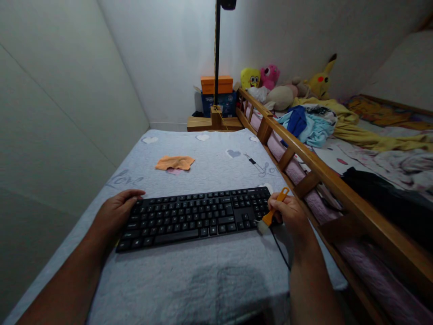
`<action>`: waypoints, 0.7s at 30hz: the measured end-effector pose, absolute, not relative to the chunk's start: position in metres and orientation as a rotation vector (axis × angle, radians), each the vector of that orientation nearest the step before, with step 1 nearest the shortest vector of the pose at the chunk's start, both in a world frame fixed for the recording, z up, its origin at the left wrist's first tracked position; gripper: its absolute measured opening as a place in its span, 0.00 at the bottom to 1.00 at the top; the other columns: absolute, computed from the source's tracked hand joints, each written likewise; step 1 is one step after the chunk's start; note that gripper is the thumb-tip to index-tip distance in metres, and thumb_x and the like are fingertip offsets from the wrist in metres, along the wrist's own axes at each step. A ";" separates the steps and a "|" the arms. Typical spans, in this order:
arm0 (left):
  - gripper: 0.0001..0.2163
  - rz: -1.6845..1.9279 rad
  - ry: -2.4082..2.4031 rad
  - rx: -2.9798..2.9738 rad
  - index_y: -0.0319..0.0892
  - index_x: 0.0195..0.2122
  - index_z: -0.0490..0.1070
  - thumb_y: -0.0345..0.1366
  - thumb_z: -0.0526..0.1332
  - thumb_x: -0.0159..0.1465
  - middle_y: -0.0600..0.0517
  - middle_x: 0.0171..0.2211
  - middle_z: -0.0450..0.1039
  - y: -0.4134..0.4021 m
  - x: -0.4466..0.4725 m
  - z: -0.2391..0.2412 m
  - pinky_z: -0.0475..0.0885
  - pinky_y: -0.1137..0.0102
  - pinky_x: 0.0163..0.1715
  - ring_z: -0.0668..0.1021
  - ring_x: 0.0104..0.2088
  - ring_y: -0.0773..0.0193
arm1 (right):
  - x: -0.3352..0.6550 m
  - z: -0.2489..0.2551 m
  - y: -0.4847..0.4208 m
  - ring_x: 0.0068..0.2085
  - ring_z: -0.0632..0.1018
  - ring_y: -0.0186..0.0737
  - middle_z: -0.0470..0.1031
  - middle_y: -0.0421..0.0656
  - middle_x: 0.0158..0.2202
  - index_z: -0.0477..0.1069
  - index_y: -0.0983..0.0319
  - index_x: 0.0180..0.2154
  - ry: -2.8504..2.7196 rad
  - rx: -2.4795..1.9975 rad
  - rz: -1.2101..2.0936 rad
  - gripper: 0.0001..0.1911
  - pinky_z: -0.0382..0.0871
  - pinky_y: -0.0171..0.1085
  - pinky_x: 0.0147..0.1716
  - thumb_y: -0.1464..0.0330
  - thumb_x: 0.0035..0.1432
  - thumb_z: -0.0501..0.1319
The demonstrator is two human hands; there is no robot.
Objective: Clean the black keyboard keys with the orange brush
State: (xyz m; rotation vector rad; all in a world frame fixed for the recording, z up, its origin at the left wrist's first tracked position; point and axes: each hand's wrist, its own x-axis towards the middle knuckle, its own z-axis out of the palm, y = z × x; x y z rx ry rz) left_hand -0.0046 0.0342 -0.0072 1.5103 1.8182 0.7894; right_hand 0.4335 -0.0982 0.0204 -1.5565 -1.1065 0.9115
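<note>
A black keyboard [189, 217] lies across the cloth-covered surface, its keys facing up. My left hand [117, 212] grips the keyboard's left end, the thumb side near its top corner and the other fingers partly hidden. At the opposite end, my right hand [287, 210] is closed round the handle of a small orange brush [269, 217]. The brush's pale bristles point down at the lower right corner of the keyboard, by the arrow and number keys. A black cable [280, 248] runs from under that corner towards me.
Beyond the keyboard lie an orange cloth [175, 162] and a thin wire tool with a black middle [252, 161]. A wooden rail [304, 158] borders the right side; past it are clothes [311, 124] and plush toys [250, 78]. A black pole [217, 54] and boxes [216, 85] stand behind.
</note>
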 end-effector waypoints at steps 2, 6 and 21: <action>0.21 0.788 1.819 1.520 0.41 0.46 0.79 0.47 0.59 0.56 0.48 0.38 0.80 0.036 -0.007 -0.010 0.69 0.68 0.32 0.78 0.34 0.56 | 0.434 0.020 -0.098 0.16 0.62 0.32 0.61 0.35 0.13 0.70 0.60 0.22 -1.085 -1.533 0.878 0.13 0.51 0.33 0.17 0.59 0.50 0.62; 0.21 0.765 1.826 1.522 0.42 0.47 0.79 0.46 0.59 0.57 0.49 0.38 0.80 0.039 -0.012 -0.017 0.69 0.68 0.31 0.78 0.35 0.55 | 0.434 0.020 -0.097 0.17 0.64 0.33 0.64 0.36 0.15 0.71 0.60 0.23 -1.091 -1.534 0.823 0.13 0.55 0.33 0.18 0.58 0.52 0.63; 0.21 0.760 1.834 1.534 0.41 0.45 0.79 0.47 0.59 0.56 0.49 0.37 0.81 0.039 -0.010 -0.014 0.70 0.68 0.31 0.79 0.34 0.55 | 0.424 0.015 -0.086 0.26 0.74 0.36 0.77 0.41 0.28 0.80 0.60 0.37 -1.181 -1.463 0.633 0.13 0.69 0.35 0.26 0.57 0.59 0.66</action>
